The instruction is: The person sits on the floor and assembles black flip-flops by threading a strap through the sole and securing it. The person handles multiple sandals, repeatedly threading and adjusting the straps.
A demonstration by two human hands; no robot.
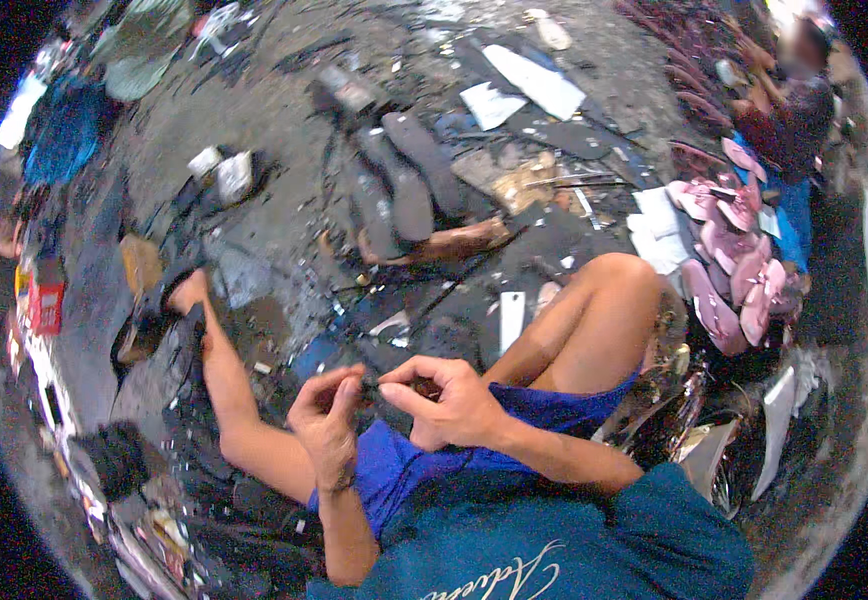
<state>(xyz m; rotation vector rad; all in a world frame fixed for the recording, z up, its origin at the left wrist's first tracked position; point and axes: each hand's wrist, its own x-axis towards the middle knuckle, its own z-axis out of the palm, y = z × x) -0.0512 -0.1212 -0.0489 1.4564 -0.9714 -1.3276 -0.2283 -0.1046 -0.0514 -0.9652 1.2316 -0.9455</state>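
In front of my blue shorts, my left hand (326, 418) and my right hand (446, 402) face each other a small gap apart. Each has its thumb and fingertips pressed together in a pinch. Something small and dark seems to sit at the fingertips, too blurred to name. Beyond my hands, several dark shoe soles (416, 170) lie side by side on the ground, next to a worn brown piece of wood (444, 243). A narrow white strip (512, 320) rests close to my bent right knee.
Pink sandals (729, 255) are heaped at the right beside white paper (658, 232). Another person (789, 125) sits behind that heap. White sheets (534, 80) and scraps litter the far ground. Far left are a red crate (46, 307) and a blue bundle (62, 135).
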